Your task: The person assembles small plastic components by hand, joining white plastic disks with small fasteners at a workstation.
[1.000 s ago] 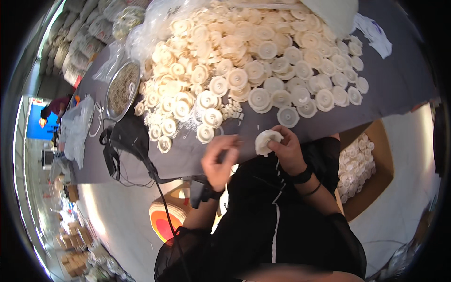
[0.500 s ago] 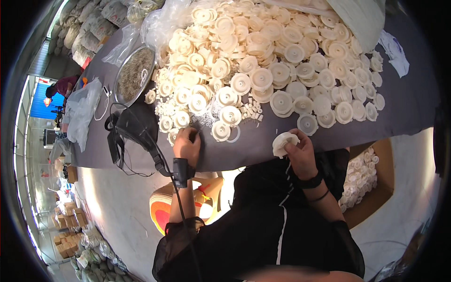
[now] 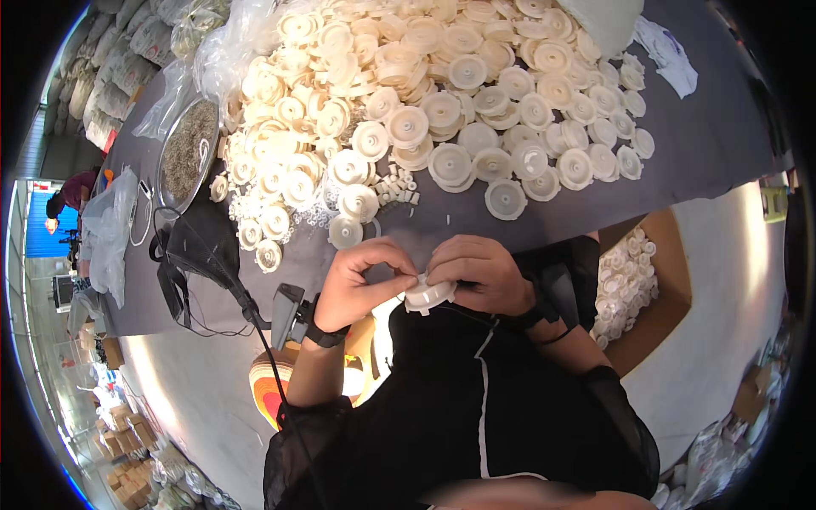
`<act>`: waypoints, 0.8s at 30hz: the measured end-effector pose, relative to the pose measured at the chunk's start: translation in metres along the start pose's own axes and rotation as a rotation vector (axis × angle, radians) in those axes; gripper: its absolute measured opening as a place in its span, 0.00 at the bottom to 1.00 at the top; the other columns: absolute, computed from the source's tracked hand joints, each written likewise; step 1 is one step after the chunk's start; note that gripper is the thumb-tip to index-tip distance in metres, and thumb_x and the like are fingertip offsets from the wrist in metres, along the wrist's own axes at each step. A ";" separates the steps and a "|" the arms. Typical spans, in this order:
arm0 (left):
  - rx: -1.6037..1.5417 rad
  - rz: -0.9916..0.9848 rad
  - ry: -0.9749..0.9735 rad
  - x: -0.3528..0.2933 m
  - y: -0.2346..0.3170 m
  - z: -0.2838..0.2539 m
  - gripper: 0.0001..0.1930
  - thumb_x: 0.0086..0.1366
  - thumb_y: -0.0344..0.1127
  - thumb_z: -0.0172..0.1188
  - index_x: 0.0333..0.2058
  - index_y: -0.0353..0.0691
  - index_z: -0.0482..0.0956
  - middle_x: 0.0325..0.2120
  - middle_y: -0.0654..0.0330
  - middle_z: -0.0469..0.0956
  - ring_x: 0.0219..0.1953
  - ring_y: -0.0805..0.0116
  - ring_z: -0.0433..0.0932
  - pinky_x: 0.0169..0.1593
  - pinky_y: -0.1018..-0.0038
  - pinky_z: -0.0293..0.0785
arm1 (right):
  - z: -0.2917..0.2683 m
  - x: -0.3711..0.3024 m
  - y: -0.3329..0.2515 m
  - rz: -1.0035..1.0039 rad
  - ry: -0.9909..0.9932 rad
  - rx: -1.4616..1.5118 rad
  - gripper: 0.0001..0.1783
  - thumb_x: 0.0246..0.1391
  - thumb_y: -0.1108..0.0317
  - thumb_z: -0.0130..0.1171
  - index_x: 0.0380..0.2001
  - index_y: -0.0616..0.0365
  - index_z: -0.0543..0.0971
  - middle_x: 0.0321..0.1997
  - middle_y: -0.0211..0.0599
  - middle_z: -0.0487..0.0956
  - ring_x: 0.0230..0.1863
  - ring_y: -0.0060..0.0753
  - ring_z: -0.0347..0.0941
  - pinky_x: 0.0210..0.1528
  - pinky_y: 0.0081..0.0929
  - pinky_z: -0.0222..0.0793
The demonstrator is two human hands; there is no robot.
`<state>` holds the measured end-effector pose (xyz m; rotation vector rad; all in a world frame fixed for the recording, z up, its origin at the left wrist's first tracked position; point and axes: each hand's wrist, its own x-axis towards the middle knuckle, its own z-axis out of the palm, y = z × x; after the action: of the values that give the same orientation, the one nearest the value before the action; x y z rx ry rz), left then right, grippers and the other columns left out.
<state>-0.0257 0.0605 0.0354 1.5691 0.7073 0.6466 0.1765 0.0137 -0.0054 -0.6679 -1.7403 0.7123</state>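
Close to my body, just off the table's front edge, both hands meet on one round white plastic part (image 3: pixel 429 295) with small tabs on its rim. My right hand (image 3: pixel 480 274) grips it from the right with bent fingers. Thumb and forefinger of my left hand (image 3: pixel 364 280) are pinched together at its upper left; anything tiny between them is too small to make out. Beyond the hands lies a big heap of similar cream-white round parts (image 3: pixel 407 127). Small white cylindrical pieces (image 3: pixel 396 187) and thin clear rings (image 3: pixel 316 212) are scattered at its near side.
At the left sits a metal tray (image 3: pixel 161 174) of small greyish pieces. Nearer are a black pouch (image 3: pixel 202 246) with a cable, and clear plastic bags (image 3: pixel 110 238). A cardboard box (image 3: pixel 671 297) of white parts stands right of my lap. A person (image 3: pixel 76 191) is far left.
My left hand has come off the tabletop near the small parts and joined my right hand. The right hand has brought the round part left and closer to my body. The view has shifted.
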 end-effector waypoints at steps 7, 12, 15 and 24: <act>-0.038 -0.028 -0.127 0.001 0.004 0.004 0.06 0.50 0.20 0.59 0.29 0.34 0.78 0.27 0.59 0.76 0.32 0.71 0.74 0.38 0.78 0.69 | -0.003 -0.008 -0.009 0.104 0.023 0.122 0.14 0.34 0.82 0.62 0.30 0.58 0.77 0.33 0.35 0.76 0.33 0.34 0.73 0.34 0.25 0.69; -0.114 -0.020 -0.095 -0.004 0.007 0.008 0.07 0.51 0.19 0.59 0.31 0.33 0.79 0.30 0.57 0.76 0.34 0.69 0.75 0.40 0.77 0.69 | -0.004 -0.009 -0.011 0.135 0.027 0.167 0.13 0.35 0.81 0.63 0.29 0.58 0.77 0.34 0.36 0.76 0.34 0.33 0.73 0.34 0.24 0.69; -0.055 0.046 -0.063 -0.007 0.007 0.011 0.08 0.51 0.20 0.59 0.33 0.32 0.79 0.32 0.55 0.77 0.35 0.68 0.75 0.41 0.76 0.70 | -0.002 -0.012 -0.008 0.149 0.068 0.126 0.13 0.34 0.81 0.63 0.29 0.59 0.77 0.34 0.36 0.76 0.34 0.33 0.73 0.35 0.24 0.69; 0.055 0.112 0.022 -0.018 0.003 0.020 0.13 0.53 0.22 0.59 0.39 0.31 0.77 0.37 0.54 0.75 0.37 0.67 0.75 0.41 0.76 0.70 | -0.003 -0.010 -0.010 0.121 0.077 0.065 0.14 0.33 0.81 0.63 0.29 0.59 0.76 0.33 0.36 0.75 0.33 0.34 0.73 0.34 0.25 0.69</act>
<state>-0.0216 0.0337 0.0362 1.6634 0.6613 0.7334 0.1810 0.0002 -0.0040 -0.7508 -1.6098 0.8123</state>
